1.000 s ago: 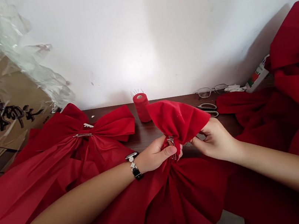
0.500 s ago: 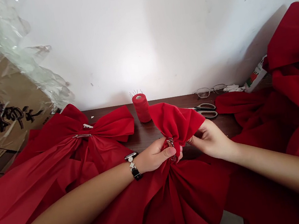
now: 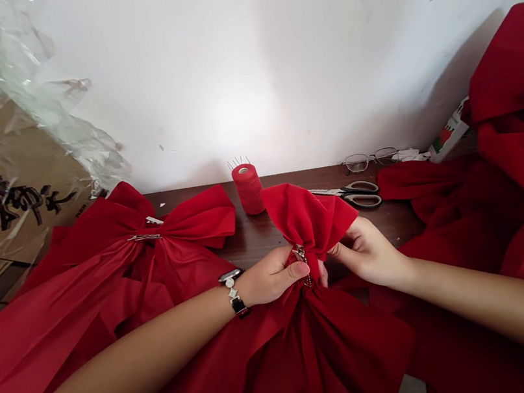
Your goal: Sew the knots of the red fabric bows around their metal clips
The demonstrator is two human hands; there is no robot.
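Note:
A large red fabric bow (image 3: 311, 215) is held up in front of me, its loops running up and down. My left hand (image 3: 274, 277) grips it at the gathered middle, thumb on the front beside a silver metal hair clip (image 3: 304, 262). At the bow's right side, my right hand (image 3: 371, 251) has its thumb and fingers closed against the cloth near the gather. Its fingertips are partly hidden, and I cannot make out anything small between them. To the left lies a second red bow (image 3: 192, 223) with a silver clip (image 3: 144, 237) across its centre.
A red thread spool (image 3: 248, 190) with several needles stands on the dark table (image 3: 249, 244). Scissors (image 3: 360, 195) and eyeglasses (image 3: 369, 159) lie by the wall. Red fabric (image 3: 514, 106) is heaped at right; a cardboard box (image 3: 17, 174) under clear plastic stands at left.
The held bow has turned slightly, and its lower loop has swung a little right and down. Both hands keep their places on it; more of the scissors' blades shows.

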